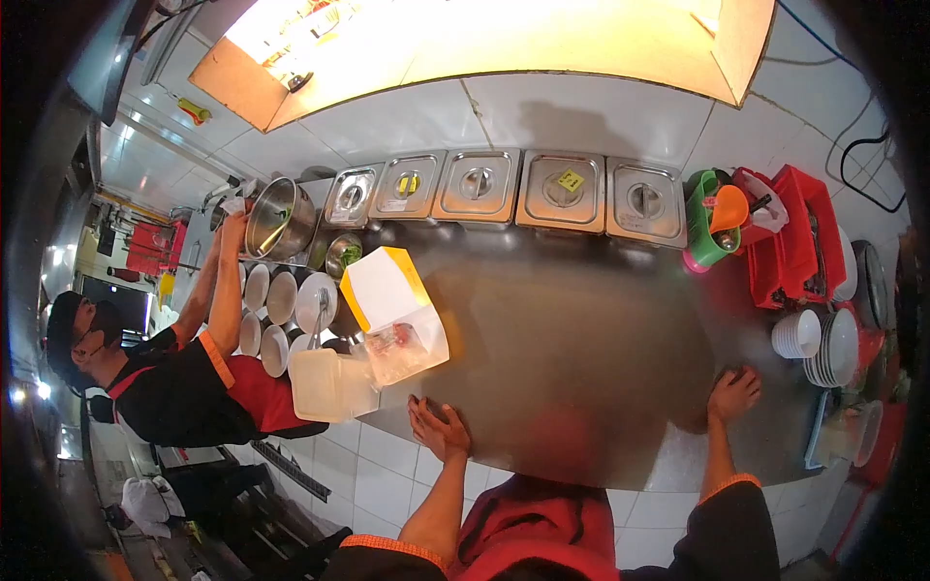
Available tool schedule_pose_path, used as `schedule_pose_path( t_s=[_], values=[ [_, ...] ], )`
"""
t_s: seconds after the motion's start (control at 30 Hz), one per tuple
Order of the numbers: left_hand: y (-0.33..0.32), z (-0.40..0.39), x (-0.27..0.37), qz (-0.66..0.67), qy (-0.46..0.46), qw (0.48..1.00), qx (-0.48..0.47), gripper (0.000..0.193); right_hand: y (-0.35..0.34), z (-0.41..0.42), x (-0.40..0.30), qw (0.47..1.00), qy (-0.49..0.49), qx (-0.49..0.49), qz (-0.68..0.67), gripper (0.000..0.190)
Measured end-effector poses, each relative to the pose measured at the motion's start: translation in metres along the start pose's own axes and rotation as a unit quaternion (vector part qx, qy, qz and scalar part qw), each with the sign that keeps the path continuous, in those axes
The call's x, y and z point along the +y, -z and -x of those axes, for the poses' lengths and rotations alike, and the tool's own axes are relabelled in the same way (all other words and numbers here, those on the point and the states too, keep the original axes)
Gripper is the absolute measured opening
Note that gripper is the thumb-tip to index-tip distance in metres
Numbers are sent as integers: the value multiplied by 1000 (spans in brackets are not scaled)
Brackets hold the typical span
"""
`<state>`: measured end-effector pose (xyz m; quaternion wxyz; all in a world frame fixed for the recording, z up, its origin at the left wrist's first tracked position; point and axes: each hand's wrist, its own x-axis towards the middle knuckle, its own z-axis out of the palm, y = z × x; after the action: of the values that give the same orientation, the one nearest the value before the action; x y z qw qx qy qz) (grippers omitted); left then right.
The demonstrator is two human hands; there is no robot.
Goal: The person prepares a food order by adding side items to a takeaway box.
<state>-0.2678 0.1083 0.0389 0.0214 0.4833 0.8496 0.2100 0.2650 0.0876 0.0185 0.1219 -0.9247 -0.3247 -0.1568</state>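
My left hand (439, 428) rests on the near edge of the stainless steel worktop (567, 327), holding nothing, its fingers apart. Just beyond it lie an open yellow-and-white carton (385, 290), a clear plastic bag (398, 347) with something reddish inside, and a translucent lidded plastic tub (327, 385). On the right part of the worktop lies my right hand (735, 392), its fingers curled; whether anything is under them cannot be told. Nearest to it are stacked small white bowls (797, 334) and stacked white plates (834, 348).
Lidded steel pans (476, 185) line the back wall. A green utensil holder (702, 210) and red plastic baskets (806, 240) stand at the back right. At left, a co-worker (174, 392) reaches beside a large steel pot (280, 218), near rows of white bowls (282, 298).
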Motion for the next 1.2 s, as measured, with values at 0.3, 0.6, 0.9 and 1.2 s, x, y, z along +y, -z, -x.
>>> schedule_pose_path(
  t_s=[0.3,0.6,0.9,1.2],
  values=[
    [-1,0,-1,8,0,1000,0,47,-11,0,8,999,17,26,-15,33],
    [1,-1,1,5,-2,1000,1,46,4,-1,-4,1000,6,8,0,32],
    [2,-1,3,1,9,1000,-8,46,1,-1,0,1000,-1,0,-10,33],
    [4,-1,5,5,7,1000,-10,46,3,0,-2,1000,-7,-2,-15,32]
  ],
)
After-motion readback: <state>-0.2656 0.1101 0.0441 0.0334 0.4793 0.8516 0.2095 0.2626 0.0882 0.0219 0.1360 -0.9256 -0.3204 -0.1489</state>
